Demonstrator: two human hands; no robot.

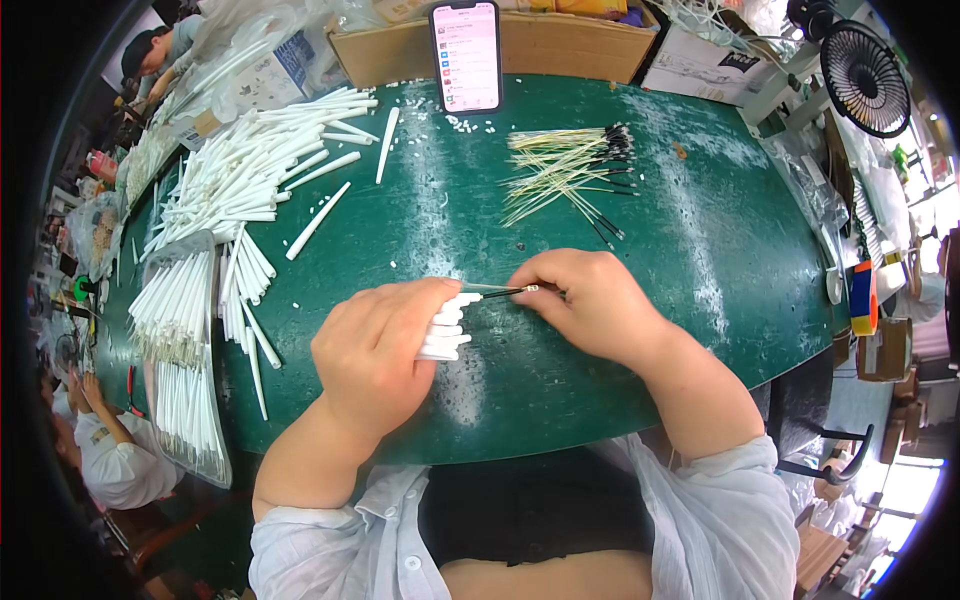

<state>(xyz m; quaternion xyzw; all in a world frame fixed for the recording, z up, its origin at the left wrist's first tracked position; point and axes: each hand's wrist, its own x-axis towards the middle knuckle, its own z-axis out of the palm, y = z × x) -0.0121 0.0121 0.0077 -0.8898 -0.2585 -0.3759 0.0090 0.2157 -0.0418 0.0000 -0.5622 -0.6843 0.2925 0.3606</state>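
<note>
In the middle of the green table, my left hand (pixel 375 335) is closed around a bunch of white tapered tubes (pixel 443 345), their ends showing past the thumb. My right hand (pixel 592 298) pinches a thin wire with a black end (pixel 505 292) between thumb and fingertips. That wire reaches across to the topmost tube ends; whether it goes inside one is hidden by my left fingers. Beyond my right hand lies a loose bundle of pale wires with black ends (pixel 565 170). A large heap of white tubes (pixel 240 165) spreads to the left.
At the left edge, a tray (pixel 214 468) holds many white tubes with wires. A phone (pixel 466 60) stands at the back against a cardboard box (pixel 550 50). Far right is a black fan (pixel 865 78). Other people sit or bend at the left. Small white bits dot the table.
</note>
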